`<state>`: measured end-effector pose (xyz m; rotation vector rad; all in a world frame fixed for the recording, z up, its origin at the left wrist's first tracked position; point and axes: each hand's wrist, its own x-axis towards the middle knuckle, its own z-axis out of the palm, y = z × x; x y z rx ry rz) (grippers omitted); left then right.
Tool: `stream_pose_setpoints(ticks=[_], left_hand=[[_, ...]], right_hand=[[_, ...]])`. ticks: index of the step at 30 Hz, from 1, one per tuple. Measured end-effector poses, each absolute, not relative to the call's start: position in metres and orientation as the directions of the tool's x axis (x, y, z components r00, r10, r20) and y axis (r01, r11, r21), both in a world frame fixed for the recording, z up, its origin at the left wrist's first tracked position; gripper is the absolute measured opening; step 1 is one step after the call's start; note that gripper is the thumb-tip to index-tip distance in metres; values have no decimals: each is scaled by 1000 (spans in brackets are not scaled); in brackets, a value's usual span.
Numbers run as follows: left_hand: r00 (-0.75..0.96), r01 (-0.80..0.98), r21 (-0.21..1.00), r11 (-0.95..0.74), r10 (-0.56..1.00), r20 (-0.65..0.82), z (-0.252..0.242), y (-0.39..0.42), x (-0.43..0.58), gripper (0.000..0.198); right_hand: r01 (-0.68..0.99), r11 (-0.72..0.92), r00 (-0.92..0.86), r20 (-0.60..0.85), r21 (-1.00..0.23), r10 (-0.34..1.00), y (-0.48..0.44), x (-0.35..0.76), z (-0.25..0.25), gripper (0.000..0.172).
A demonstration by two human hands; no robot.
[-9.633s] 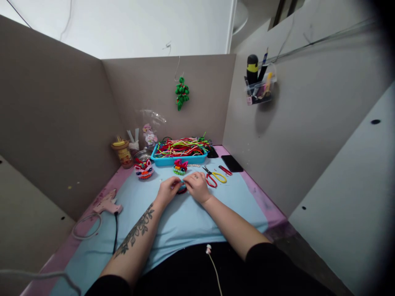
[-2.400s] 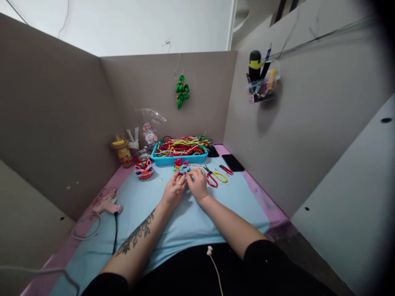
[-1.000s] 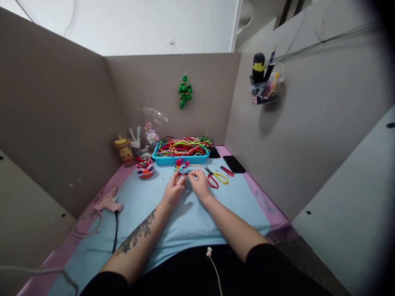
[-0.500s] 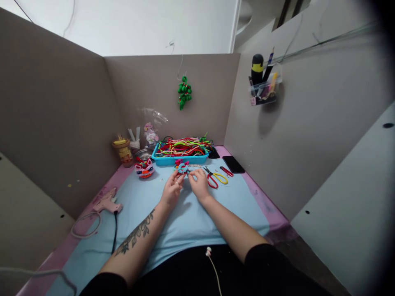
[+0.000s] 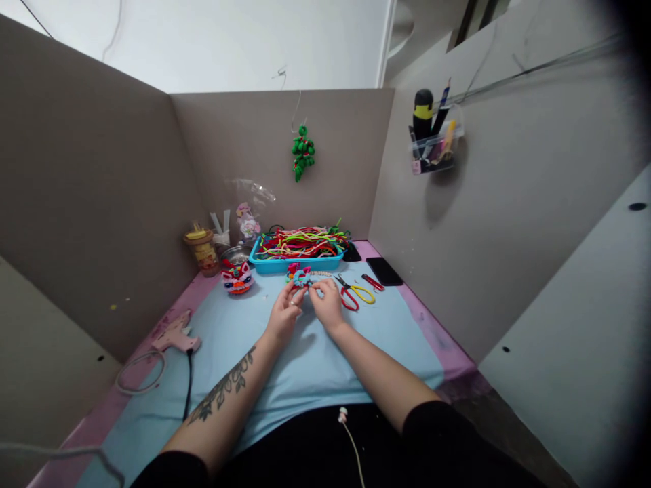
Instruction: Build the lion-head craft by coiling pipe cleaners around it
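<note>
Above the blue cloth, my left hand [image 5: 283, 312] holds a small fuzzy light-blue and red craft piece [image 5: 302, 278], its fingers closed round the lower left side. My right hand [image 5: 327, 303] pinches at the lower right edge of the same piece. What exactly lies between the right fingertips is too small to make out. A finished-looking lion-head figure [image 5: 237, 278] in pink, red and orange sits to the left. Scissors [image 5: 350, 296] with one red and one yellow handle lie just right of my right hand.
A blue tray [image 5: 299, 266] heaped with colourful fuzzy stems stands behind my hands. A phone [image 5: 384, 271] and a red-handled tool [image 5: 373, 282] lie at the right. A pink glue gun [image 5: 178, 333] with its cord rests on the left. Partition walls enclose the table.
My hands stay in nearly the same place, still on the craft piece, with only slight finger movement. The whole view has shifted very slightly.
</note>
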<state>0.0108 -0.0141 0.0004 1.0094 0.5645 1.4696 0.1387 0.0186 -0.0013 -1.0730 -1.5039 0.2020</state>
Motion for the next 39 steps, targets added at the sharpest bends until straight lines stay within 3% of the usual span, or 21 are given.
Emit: stream_pose_setpoints(ticks=[17, 27, 39], left_hand=[[85, -480, 827, -292, 923, 375, -9, -8, 11, 75], [59, -473, 835, -280, 936, 347, -3, -13, 8, 72], [93, -347, 867, -357, 907, 411, -9, -6, 3, 67]], right_hand=[[412, 569, 150, 669, -712, 728, 13, 136, 4, 12], [366, 612, 140, 691, -701, 709, 8, 137, 8, 11], [370, 580, -34, 613, -725, 789, 11, 143, 12, 9]])
